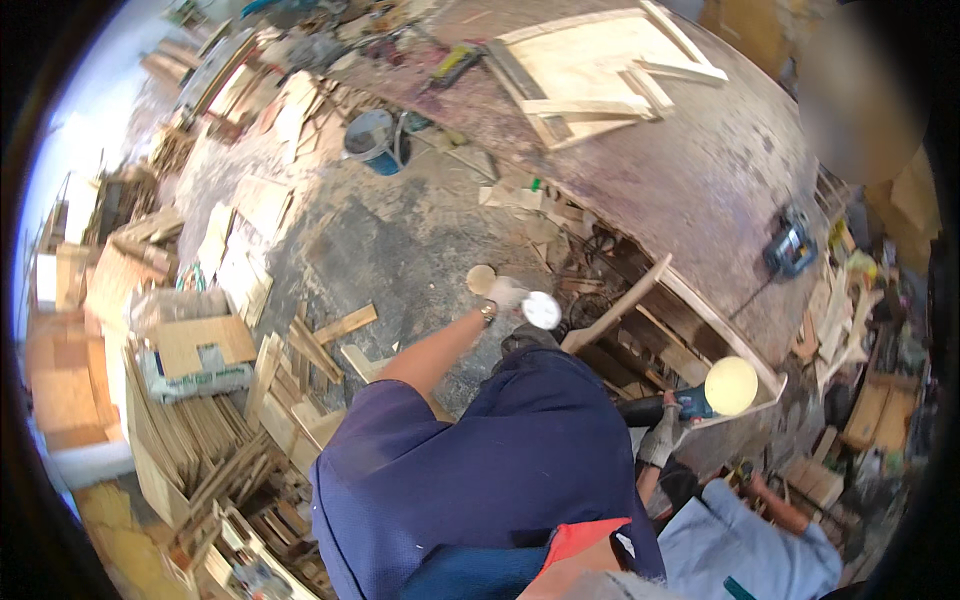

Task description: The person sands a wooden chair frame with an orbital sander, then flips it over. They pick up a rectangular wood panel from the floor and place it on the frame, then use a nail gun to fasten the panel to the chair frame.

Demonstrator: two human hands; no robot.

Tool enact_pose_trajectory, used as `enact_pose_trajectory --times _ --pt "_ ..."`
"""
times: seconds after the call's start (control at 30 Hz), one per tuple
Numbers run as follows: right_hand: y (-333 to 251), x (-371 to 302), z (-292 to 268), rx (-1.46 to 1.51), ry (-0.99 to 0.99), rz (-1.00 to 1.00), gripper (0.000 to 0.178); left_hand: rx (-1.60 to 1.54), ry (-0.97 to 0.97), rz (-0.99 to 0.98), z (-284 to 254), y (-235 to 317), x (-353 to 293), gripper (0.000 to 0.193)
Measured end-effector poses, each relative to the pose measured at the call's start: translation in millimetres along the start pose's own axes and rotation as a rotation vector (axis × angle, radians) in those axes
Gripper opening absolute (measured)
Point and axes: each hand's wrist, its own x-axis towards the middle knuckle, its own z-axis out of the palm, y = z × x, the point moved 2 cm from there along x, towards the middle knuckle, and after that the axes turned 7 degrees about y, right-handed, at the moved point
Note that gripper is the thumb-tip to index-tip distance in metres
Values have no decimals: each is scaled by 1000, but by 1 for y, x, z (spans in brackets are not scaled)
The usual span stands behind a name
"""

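Note:
My left hand (507, 293), with a watch at its wrist, reaches over the floor and is blurred. At its fingertips is a round white disc (541, 310), seemingly pinched at the edge. A tan round disc (481, 279) lies just beyond the hand on the floor. On my right, my gloved right hand (660, 440) is wrapped round the body of a power sander (692, 404). The sander's pale yellow sanding disc (731, 387) faces up, beside the corner of a wooden frame (720, 318).
A co-worker in a light blue shirt (750, 550) crouches close at the right. Ahead, a wooden panel (580, 60) and a blue power tool (790, 245) lie on a worktable (660, 160). A bucket (372, 140) stands on the floor; stacked boards (190, 420) line the left.

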Motion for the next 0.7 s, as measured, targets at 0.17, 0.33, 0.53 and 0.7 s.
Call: enact_pose_trajectory --times 0.17,0.33,0.53,0.7 --pt "-34 -9 22 161 -78 -10 39 47 663 -261 -201 -95 19 37" --pt "-49 -9 32 83 -144 11 29 -489 1213 -320 -321 -96 17 37" --pt "-31 -1 36 33 -93 -5 28 760 618 -103 -140 -156 17 38" --pt "-31 -15 43 178 -57 -114 38 140 175 -703 94 -148 -49 43"
